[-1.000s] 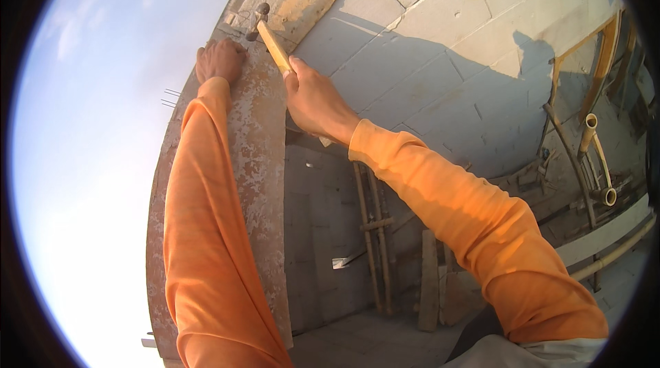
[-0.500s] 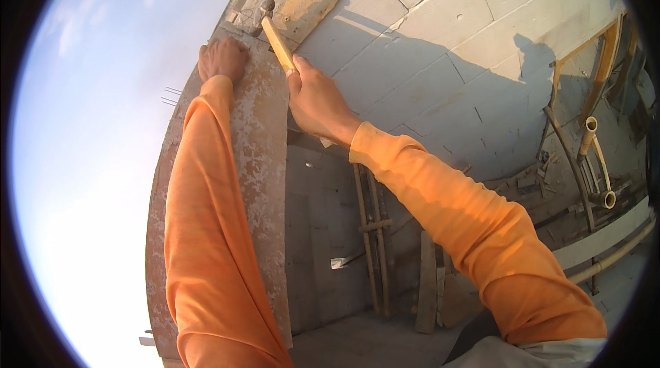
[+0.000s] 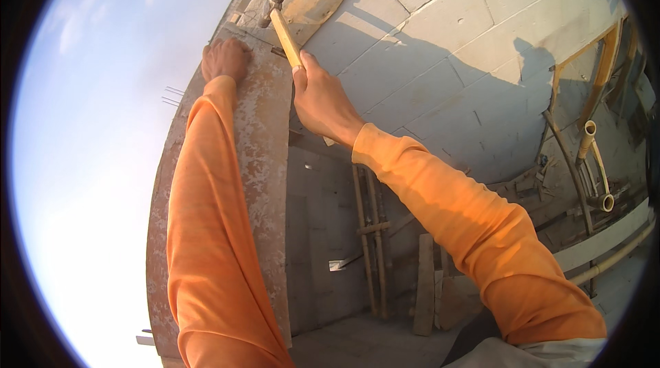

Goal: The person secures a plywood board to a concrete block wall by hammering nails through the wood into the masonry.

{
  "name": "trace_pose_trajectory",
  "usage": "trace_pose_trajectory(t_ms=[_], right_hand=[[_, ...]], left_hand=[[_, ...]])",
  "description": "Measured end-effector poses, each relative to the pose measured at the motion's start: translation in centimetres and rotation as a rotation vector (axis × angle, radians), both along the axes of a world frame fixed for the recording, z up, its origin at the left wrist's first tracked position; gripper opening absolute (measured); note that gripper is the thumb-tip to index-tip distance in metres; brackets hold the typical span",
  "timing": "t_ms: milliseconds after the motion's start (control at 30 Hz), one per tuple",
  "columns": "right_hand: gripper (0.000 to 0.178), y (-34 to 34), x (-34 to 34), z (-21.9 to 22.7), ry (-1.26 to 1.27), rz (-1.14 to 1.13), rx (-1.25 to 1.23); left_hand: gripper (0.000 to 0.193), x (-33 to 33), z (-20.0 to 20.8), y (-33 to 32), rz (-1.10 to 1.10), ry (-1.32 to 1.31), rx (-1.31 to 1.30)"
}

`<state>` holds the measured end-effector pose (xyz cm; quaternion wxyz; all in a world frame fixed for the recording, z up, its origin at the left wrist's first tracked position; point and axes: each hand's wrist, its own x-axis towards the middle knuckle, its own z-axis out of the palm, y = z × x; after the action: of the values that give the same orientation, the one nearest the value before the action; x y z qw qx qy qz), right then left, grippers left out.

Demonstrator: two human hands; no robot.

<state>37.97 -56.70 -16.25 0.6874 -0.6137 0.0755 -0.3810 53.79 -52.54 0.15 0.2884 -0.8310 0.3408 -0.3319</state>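
Hands reach far: the right hand (image 3: 324,103) is wrapped around a hammer's wooden handle; the left hand (image 3: 227,59) curls at the mottled board (image 3: 267,134), and I cannot tell whether it grips anything. The hammer (image 3: 286,38) slants from near right to far left, head at the far end, right of the left hand. Right of it stands a pale block wall (image 3: 440,17).

Readable text: none that I can make out from here | hammer (image 3: 286,38): no legible mark | block wall (image 3: 447,31): no legible sign | orange sleeves (image 3: 440,186): no legible label | pale pipe (image 3: 587,139): perhaps too small to tell
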Motion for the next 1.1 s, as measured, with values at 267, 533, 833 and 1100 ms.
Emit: trace_pose_trajectory(t_ms=[267, 533, 833, 1100], right_hand=[[0.051, -0.7, -5.5, 0.9, 0.133, 0.238, 0.188], [0.05, 0.0, -5.0, 0.2, 0.048, 0.054, 0.091], [0.052, 1.9, -2.4, 1.7, 0.003, 0.086, 0.149], [0.051, 0.9, -2.7, 3.2, -0.081, -0.067, 0.131]], left_hand=[[0.029, 0.1, 0.6, 1.8, 0.003, 0.013, 0.013], [0.081, -7.0, 2.3, 1.9, 0.306, -0.165, -0.015], [0.092, -9.9, 3.8, 3.1, 0.523, 0.046, 0.0], [0.086, -9.0, 3.7, 3.6, 0.463, 0.029, -0.064]])
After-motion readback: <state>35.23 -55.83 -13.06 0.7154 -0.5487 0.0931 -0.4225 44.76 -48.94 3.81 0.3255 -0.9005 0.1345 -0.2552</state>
